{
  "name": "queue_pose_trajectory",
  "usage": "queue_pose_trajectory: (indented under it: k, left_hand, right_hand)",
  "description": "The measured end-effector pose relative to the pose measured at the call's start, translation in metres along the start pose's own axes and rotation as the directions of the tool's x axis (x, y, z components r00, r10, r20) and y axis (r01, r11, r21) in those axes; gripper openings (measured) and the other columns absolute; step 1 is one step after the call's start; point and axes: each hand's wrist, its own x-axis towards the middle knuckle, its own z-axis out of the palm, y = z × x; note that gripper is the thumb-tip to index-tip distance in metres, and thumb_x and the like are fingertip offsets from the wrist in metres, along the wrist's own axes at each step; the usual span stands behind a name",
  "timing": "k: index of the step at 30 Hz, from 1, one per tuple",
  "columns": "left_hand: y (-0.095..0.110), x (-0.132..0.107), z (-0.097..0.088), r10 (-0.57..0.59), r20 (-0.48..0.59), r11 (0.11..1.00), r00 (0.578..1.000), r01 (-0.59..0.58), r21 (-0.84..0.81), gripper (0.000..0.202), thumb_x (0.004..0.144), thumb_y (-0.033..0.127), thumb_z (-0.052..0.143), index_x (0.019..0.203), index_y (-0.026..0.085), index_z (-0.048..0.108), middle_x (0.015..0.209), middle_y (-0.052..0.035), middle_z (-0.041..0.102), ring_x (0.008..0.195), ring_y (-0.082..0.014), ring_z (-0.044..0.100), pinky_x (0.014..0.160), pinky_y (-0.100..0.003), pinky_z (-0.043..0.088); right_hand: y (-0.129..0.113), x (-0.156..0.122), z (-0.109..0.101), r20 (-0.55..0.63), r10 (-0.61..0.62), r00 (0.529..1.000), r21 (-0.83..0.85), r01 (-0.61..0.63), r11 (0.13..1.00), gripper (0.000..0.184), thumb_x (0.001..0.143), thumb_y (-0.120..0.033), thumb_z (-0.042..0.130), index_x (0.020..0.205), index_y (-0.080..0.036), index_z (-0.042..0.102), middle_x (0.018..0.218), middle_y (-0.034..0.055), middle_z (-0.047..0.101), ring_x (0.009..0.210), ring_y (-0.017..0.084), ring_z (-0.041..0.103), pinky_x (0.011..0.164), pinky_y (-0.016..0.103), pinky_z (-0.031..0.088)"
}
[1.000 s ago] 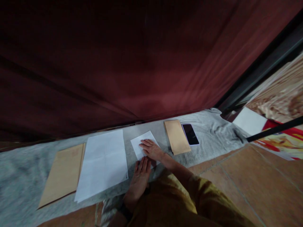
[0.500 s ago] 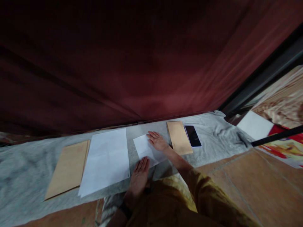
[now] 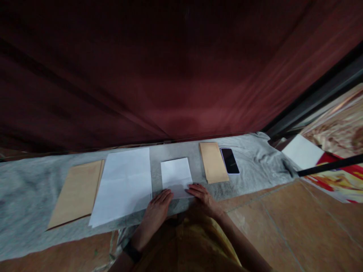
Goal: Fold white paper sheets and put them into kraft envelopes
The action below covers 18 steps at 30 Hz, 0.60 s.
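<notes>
Grey cloth under papers, envelopes, phone.

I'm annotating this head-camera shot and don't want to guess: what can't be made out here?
In the head view:
- Small white paper: near corners, covered by the left hand and right hand.
- Large white sheets: exact number, edges too fine.
- Colourful poster: cut off by the right edge.

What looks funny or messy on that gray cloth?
Nothing looks spilled or torn. The gray cloth is rumpled at its right end, past the phone, and the big white sheets seem a bit askew, because two corners show at the bottom left. The small white paper looks tidy.
</notes>
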Motion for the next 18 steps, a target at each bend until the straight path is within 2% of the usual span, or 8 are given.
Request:
queue_pose_trajectory:
  k: [2, 4, 7, 10, 15, 18]
  left_hand:
    - [-0.004, 0.001, 0.001, -0.022, -0.033, 0.998, 0.999, 0.02, -0.066, 0.044, 0.09, 0.006, 0.047, 0.127, 0.021, 0.067, 0.14, -0.0085, 0.066, 0.129, -0.0228, 0.062, 0.111, -0.042, 0.051]
    - [-0.01, 0.002, 0.005, -0.094, -0.072, 0.985, 0.993, 0.082, -0.149, 0.042, 0.089, 0.009, 0.051, 0.125, 0.022, 0.068, 0.141, -0.0069, 0.065, 0.127, -0.0217, 0.063, 0.11, -0.04, 0.052]
    - [-0.02, 0.004, 0.011, -0.203, -0.096, 0.945, 0.974, 0.17, -0.279, 0.034, 0.088, 0.012, 0.055, 0.115, 0.024, 0.072, 0.137, -0.0052, 0.068, 0.12, -0.0202, 0.068, 0.106, -0.039, 0.055]
    - [-0.027, 0.005, 0.015, -0.251, -0.129, 0.922, 0.959, 0.197, -0.332, 0.029, 0.087, 0.011, 0.055, 0.106, 0.023, 0.074, 0.133, -0.0054, 0.07, 0.118, -0.021, 0.069, 0.105, -0.041, 0.056]
    - [-0.029, 0.006, 0.015, -0.188, -0.173, 0.944, 0.967, 0.129, -0.305, 0.048, 0.078, -0.003, 0.048, 0.109, 0.021, 0.075, 0.13, -0.006, 0.072, 0.123, -0.0215, 0.065, 0.111, -0.046, 0.052]
    - [-0.028, 0.007, 0.012, -0.143, -0.186, 0.954, 0.972, 0.084, -0.289, 0.05, 0.078, -0.004, 0.048, 0.112, 0.022, 0.074, 0.133, -0.0064, 0.07, 0.126, -0.0217, 0.063, 0.111, -0.046, 0.052]
  right_hand:
    - [0.001, 0.004, 0.001, -0.033, 0.02, 0.999, -0.005, -0.02, 1.0, 0.057, 0.084, -0.002, 0.055, 0.134, -0.026, 0.066, 0.139, 0.0083, 0.065, 0.13, 0.024, 0.058, 0.114, 0.049, 0.043]
    - [0.002, 0.013, 0.0, -0.058, 0.041, 0.998, 0.008, -0.04, 0.999, 0.052, 0.082, -0.002, 0.056, 0.126, -0.025, 0.07, 0.132, 0.0087, 0.069, 0.124, 0.024, 0.062, 0.108, 0.047, 0.048]
    - [0.005, 0.028, -0.003, -0.093, 0.07, 0.993, 0.046, -0.066, 0.997, 0.04, 0.083, -0.004, 0.058, 0.114, -0.023, 0.074, 0.12, 0.0082, 0.074, 0.114, 0.024, 0.067, 0.102, 0.044, 0.051]
    - [0.007, 0.037, -0.004, -0.108, 0.108, 0.988, 0.072, -0.1, 0.992, 0.036, 0.083, -0.003, 0.058, 0.107, -0.023, 0.076, 0.11, 0.0067, 0.075, 0.105, 0.022, 0.069, 0.097, 0.039, 0.053]
    - [0.008, 0.039, -0.001, -0.139, 0.109, 0.984, 0.09, -0.097, 0.991, 0.038, 0.082, 0.001, 0.055, 0.102, -0.023, 0.078, 0.106, 0.0071, 0.074, 0.101, 0.021, 0.07, 0.093, 0.035, 0.055]
    - [0.008, 0.039, 0.001, -0.151, 0.119, 0.981, 0.089, -0.106, 0.99, 0.042, 0.081, 0.002, 0.053, 0.103, -0.024, 0.078, 0.108, 0.0067, 0.074, 0.101, 0.02, 0.069, 0.095, 0.036, 0.055]
